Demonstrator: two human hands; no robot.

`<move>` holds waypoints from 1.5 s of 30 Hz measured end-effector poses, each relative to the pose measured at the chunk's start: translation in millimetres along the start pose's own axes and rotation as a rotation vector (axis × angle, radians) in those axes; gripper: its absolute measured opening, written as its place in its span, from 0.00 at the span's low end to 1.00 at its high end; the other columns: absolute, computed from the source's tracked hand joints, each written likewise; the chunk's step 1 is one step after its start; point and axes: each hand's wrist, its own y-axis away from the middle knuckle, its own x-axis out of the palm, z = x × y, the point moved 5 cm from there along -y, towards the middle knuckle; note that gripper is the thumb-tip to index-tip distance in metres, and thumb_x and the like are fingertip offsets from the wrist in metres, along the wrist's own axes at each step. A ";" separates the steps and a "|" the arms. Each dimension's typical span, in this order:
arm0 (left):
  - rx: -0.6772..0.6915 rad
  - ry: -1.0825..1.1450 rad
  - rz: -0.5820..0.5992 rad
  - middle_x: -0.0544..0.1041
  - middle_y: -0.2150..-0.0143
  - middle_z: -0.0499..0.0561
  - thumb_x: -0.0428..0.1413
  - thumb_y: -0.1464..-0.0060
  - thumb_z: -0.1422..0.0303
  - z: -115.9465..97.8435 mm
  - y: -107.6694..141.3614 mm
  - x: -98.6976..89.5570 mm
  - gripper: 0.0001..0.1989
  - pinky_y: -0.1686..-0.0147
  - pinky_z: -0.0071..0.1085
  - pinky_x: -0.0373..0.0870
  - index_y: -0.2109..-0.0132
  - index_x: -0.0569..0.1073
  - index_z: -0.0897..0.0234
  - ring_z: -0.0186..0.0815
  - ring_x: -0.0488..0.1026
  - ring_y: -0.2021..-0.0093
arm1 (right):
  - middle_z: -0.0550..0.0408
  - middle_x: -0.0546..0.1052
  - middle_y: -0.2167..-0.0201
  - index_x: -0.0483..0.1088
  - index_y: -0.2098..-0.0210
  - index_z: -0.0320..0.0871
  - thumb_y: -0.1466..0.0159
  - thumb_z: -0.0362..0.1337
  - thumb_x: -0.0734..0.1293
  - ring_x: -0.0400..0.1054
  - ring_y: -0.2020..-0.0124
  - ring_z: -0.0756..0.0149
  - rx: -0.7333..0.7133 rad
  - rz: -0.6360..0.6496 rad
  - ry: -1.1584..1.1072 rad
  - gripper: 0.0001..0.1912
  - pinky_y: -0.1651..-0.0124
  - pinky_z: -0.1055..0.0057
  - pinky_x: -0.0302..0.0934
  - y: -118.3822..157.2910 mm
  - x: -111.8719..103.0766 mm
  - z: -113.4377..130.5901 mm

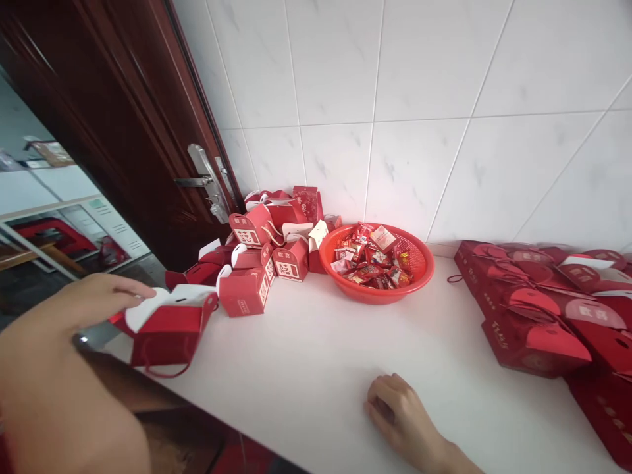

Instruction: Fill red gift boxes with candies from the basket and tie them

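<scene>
At the table's left edge, my left hand [111, 296] is closed on the white-lined flap of a red paper candy box [168, 336]. This box has its top flaps up and a red cord handle hanging at its front. My right hand [402, 415] rests on the white tabletop in a loose fist, and nothing shows in its curled fingers. Beyond it, a red plastic basket [380, 295] holds several wrapped candies [370, 253]. Beside my left hand, several red boxes [244, 289] are piled up, some bearing a white patterned label.
On the right, several dark red boxes [523, 303] stand packed together. A tiled wall [419, 79] runs along the back of the white table [296, 368]. A dark wooden door [113, 118] with a metal handle [207, 181] stands at the left.
</scene>
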 end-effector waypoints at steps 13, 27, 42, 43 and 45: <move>0.890 0.266 0.648 0.85 0.56 0.48 0.55 0.45 0.62 -233.9 124.3 94.5 0.14 0.56 0.33 0.75 0.57 0.85 0.54 0.44 0.81 0.55 | 0.48 0.74 0.53 0.65 0.49 0.46 0.34 0.55 0.64 0.67 0.72 0.69 0.308 -0.239 -0.638 0.23 0.69 0.69 0.65 -9.6 -37.2 -36.8; 1.010 0.439 0.583 0.84 0.52 0.49 0.51 0.36 0.58 -285.6 167.1 179.1 0.17 0.53 0.32 0.73 0.52 0.82 0.56 0.41 0.80 0.52 | 0.52 0.76 0.63 0.71 0.55 0.45 0.33 0.60 0.58 0.68 0.70 0.64 0.343 -0.480 -0.462 0.26 0.63 0.65 0.64 -12.6 -64.1 -48.2; 0.933 0.488 1.032 0.68 0.32 0.53 0.59 0.52 0.70 -265.0 162.8 183.8 0.35 0.35 0.44 0.64 0.34 0.69 0.59 0.50 0.65 0.32 | 0.52 0.77 0.60 0.69 0.51 0.47 0.39 0.54 0.69 0.68 0.73 0.68 0.362 -0.528 -0.156 0.23 0.67 0.67 0.65 -41.9 -102.0 -1.5; 0.919 0.507 1.075 0.67 0.31 0.53 0.60 0.53 0.70 -263.1 161.1 184.1 0.36 0.34 0.45 0.63 0.34 0.69 0.58 0.50 0.63 0.31 | 0.52 0.77 0.59 0.68 0.49 0.47 0.39 0.52 0.69 0.68 0.73 0.67 0.350 -0.496 -0.143 0.24 0.67 0.67 0.66 -43.6 -101.1 0.5; 0.910 0.539 1.158 0.66 0.30 0.52 0.62 0.54 0.69 -259.1 157.1 184.5 0.38 0.33 0.46 0.60 0.33 0.68 0.56 0.50 0.60 0.30 | 0.51 0.77 0.56 0.67 0.49 0.47 0.36 0.50 0.66 0.69 0.73 0.68 0.336 -0.435 -0.196 0.20 0.67 0.67 0.67 -46.0 -99.0 0.0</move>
